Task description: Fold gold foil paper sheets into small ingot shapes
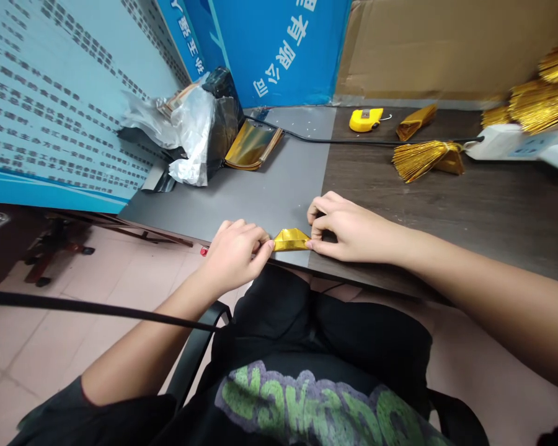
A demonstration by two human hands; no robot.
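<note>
From where I stand, the folded gold paper (291, 240) is at the near edge of the table (302, 176), over the grey surface and just left of where the dark wood-patterned part begins. Whether it rests flat or is held slightly up, I can't tell.

The left hand (242, 251) has its grip closed on the left end, thumb at the front and the fingers bent behind. The right hand (346, 229) takes the right end in a small pinch, thumb and forefinger brought together in a ring, the other fingers curled loosely above. Neither palm covers the piece, so its raised middle and the band along its near side show plainly.

I'd judge it very light, thin metallic paper, stiffer along its creases than across its flat faces. The shine suggests a slick skin that could slide under dry fingertips, and a hard squeeze in the middle would probably crush or dent it. The two end points, where the layers seem to gather, look the soundest places to hold, with light and even pressure.

Farther off to the left, a stack of gold sheets (250, 147) lies beside a crumpled plastic bag (198, 133).
</note>
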